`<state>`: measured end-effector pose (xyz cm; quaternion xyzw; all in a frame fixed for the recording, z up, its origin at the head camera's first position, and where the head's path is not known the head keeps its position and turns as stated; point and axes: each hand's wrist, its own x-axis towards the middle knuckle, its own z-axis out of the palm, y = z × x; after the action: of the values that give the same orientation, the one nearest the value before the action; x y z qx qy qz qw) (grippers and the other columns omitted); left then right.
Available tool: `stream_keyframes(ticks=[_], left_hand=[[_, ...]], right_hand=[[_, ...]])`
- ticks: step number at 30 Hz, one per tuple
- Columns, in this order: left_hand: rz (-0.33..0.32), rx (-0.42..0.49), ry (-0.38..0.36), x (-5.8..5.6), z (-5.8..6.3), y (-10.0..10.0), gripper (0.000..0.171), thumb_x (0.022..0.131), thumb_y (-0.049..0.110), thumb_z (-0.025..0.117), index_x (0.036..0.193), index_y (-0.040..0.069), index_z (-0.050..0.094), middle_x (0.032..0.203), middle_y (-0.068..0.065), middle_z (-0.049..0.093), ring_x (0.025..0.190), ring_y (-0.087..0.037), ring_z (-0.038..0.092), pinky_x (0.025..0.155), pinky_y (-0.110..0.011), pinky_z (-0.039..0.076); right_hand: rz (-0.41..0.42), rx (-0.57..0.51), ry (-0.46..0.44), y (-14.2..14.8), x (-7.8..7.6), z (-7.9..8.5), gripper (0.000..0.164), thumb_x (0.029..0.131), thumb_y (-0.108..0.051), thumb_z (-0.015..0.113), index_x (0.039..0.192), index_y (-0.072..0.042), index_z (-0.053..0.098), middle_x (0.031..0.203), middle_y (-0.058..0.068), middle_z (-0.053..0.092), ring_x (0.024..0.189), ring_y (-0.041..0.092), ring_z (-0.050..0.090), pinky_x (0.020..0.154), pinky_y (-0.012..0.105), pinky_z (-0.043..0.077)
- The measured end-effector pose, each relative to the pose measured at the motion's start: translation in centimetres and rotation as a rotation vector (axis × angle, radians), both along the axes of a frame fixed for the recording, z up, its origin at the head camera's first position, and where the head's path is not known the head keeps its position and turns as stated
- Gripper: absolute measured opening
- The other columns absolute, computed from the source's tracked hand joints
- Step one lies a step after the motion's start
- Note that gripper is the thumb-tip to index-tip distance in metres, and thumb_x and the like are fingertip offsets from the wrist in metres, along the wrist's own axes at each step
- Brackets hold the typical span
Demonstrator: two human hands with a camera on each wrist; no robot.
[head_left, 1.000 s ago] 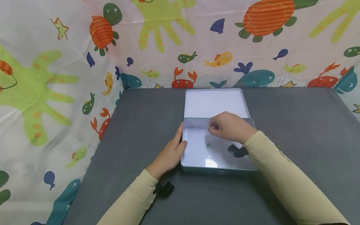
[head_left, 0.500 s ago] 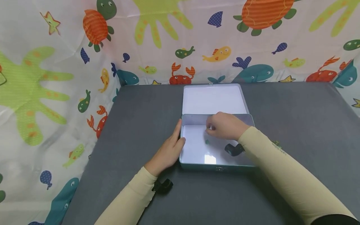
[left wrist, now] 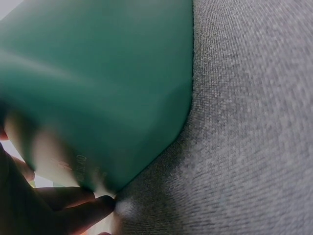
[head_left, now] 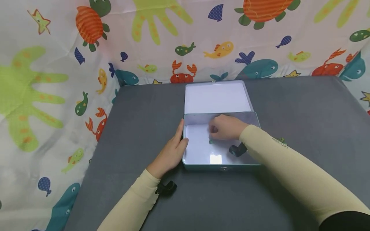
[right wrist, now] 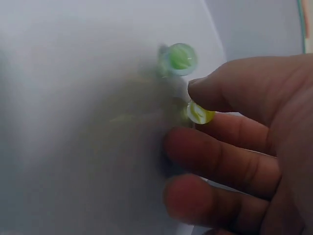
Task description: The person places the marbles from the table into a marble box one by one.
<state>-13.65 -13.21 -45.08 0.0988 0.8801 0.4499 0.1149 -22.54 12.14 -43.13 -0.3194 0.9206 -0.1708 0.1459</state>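
Note:
A green tin box (head_left: pixel 202 167) with a white inside stands with its lid (head_left: pixel 216 96) swung back. My left hand (head_left: pixel 169 155) holds its left wall, fingers along the outside and thumb over the rim. In the left wrist view, fingertips (left wrist: pixel 98 210) reach the bottom of the green wall. My right hand (head_left: pixel 228 127) is inside the box, just above its floor. In the right wrist view it pinches a yellow-and-white glass marble (right wrist: pixel 199 113) between thumb and forefinger. A green glass marble (right wrist: pixel 181 59) lies on the box floor beside the thumb, apart from it.
The box stands on a grey cloth-covered table (head_left: pixel 138 128). A small green object (head_left: pixel 281 140) shows behind the right sleeve, mostly hidden. A curtain (head_left: pixel 162 61) printed with sea animals hangs behind and to the left.
My right hand has lowered towards the box floor and come closer to the green marble. The left hand keeps its place on the box. The head view has shifted slightly.

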Motion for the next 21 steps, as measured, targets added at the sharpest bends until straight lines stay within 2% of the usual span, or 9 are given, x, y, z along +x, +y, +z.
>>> stream_keyframes(ticks=[9,13,21], left_hand=[[-0.010,0.005,0.022,-0.05,-0.02,-0.12,0.067,0.113,0.035,0.037,0.170,0.036,0.001,0.172,0.018,0.008,0.157,-0.012,0.021,0.126,-0.048,0.026],[-0.003,-0.001,0.012,0.00,-0.13,-0.10,0.068,0.111,0.041,0.035,0.170,0.035,0.002,0.172,0.018,0.009,0.157,-0.011,0.022,0.126,-0.047,0.026],[-0.002,-0.007,0.012,0.25,-0.26,-0.18,0.067,0.110,0.045,0.033,0.168,0.042,0.000,0.173,0.018,0.010,0.156,-0.012,0.023,0.126,-0.047,0.026]], right_hand=[[0.000,0.007,-0.063,-0.15,-0.34,-0.38,0.011,0.092,-0.022,0.078,0.094,-0.015,0.070,0.081,-0.004,0.064,0.075,0.015,0.056,0.075,0.036,0.050],[-0.001,0.015,-0.108,-0.13,-0.57,-0.70,0.013,0.092,-0.022,0.079,0.095,-0.015,0.069,0.081,-0.004,0.063,0.076,0.015,0.056,0.075,0.035,0.049],[-0.045,-0.019,-0.122,-0.08,-0.12,-0.19,0.018,0.090,-0.021,0.081,0.100,-0.012,0.071,0.085,-0.001,0.068,0.079,0.016,0.060,0.079,0.038,0.052]])
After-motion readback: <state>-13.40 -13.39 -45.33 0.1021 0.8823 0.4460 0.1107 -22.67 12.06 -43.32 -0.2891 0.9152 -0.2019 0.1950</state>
